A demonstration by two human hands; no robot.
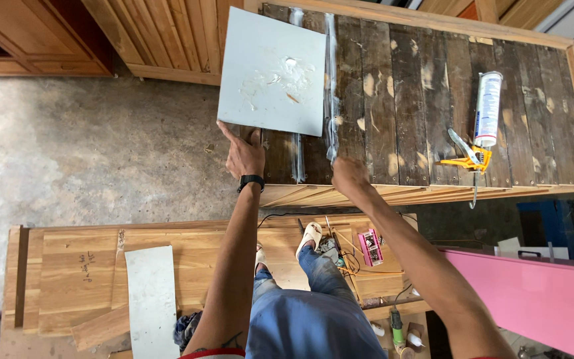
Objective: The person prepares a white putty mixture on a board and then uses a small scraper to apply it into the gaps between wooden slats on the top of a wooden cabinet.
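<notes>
Head view, looking down past both arms.

Left hand (244,154): wrist carries a black watch. Index finger stretched out, its tip at the lower left corner of the square pale grey sheet (272,70); the other fingers loosely curled, gripping nothing that shows. The sheet lies flat on the left end of the dark slatted wooden panel with a light timber frame (426,100), its left edge overhanging the panel. Smears of clear glue sit on the sheet's upper middle.

Right hand (349,174): closed into a fist at the panel's near edge, at the lower end of a whitish glue line (331,86) that runs up the slats just beside the sheet's right edge. Whether the fist holds anything cannot be told.

Container: white sealant cartridge in a yellow caulking gun (481,129), lying on the slats well to the right of both hands, handle toward the near edge. Contents not visible.

Below the panel: light wooden board platform (68,279), on which the person's feet stand, with a narrow pale grey strip (151,302) lying on it. Cables and small tools are near the feet. Pink flat surface (533,292) at lower right. Bare concrete floor (88,153) at left.
</notes>
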